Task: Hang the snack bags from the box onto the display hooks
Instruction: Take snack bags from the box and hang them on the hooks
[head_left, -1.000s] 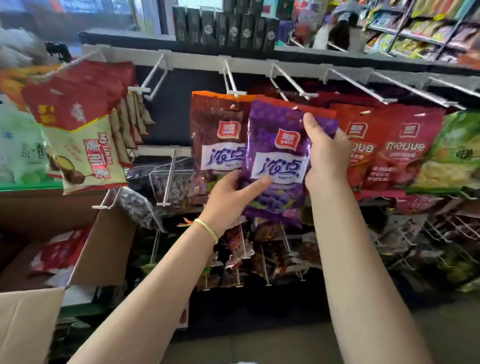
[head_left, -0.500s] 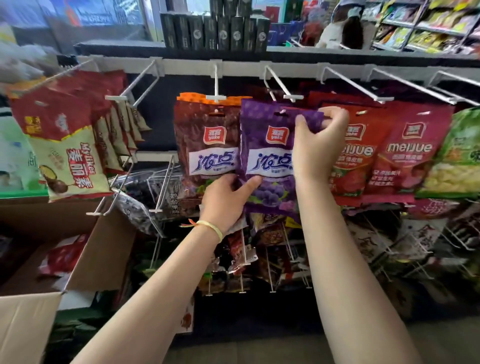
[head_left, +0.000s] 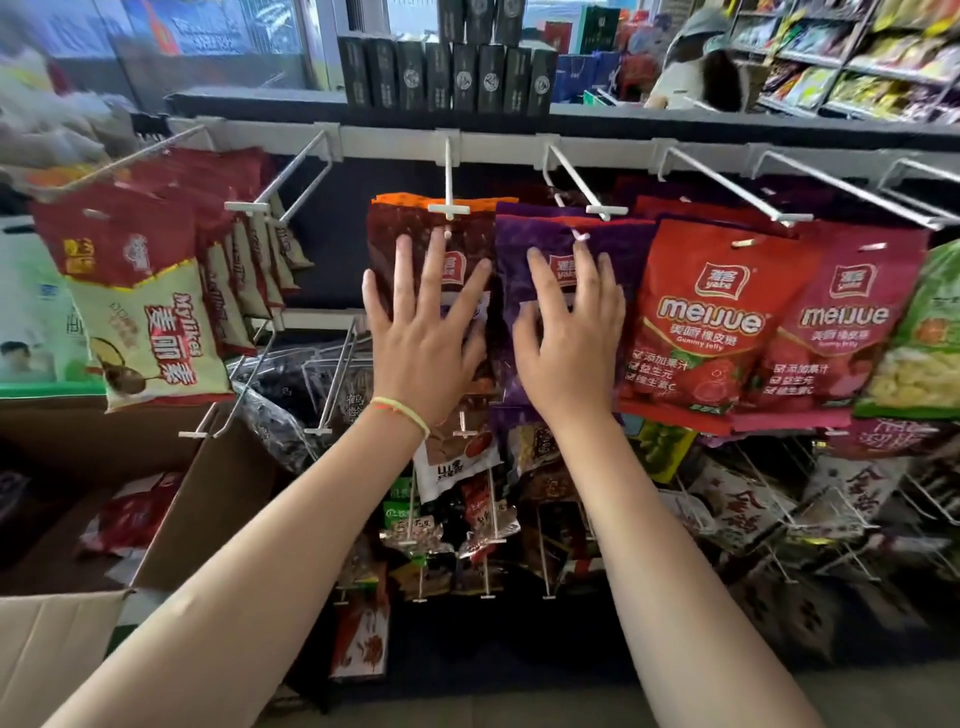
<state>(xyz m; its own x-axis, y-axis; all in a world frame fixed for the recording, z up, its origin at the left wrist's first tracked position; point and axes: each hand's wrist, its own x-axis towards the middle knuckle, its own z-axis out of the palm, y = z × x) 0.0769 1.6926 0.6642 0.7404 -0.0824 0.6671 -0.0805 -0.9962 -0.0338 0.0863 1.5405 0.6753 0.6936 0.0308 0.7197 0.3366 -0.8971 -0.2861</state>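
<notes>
A purple snack bag (head_left: 524, 244) hangs on a white display hook (head_left: 587, 187) at the middle of the top rail. My right hand (head_left: 569, 338) lies flat on its front, fingers spread, holding nothing. To its left a brown snack bag (head_left: 410, 228) hangs on another hook (head_left: 448, 208). My left hand (head_left: 423, 332) presses flat against that bag, fingers apart. The open cardboard box (head_left: 208, 499) stands at lower left with a red bag (head_left: 130, 514) inside.
Red and pink gummy bags (head_left: 727, 322) hang to the right, red-and-cream bags (head_left: 150, 332) to the left. Empty hook tips (head_left: 789, 221) jut forward along the rail. A lower row of hooks holds several small snack packs (head_left: 457, 467). Black boxes (head_left: 447, 73) sit on the top shelf.
The purple bag went onto the hook. My right hand let go of its top and my left hand left its lower edge; both now rest flat on the hanging bags.
</notes>
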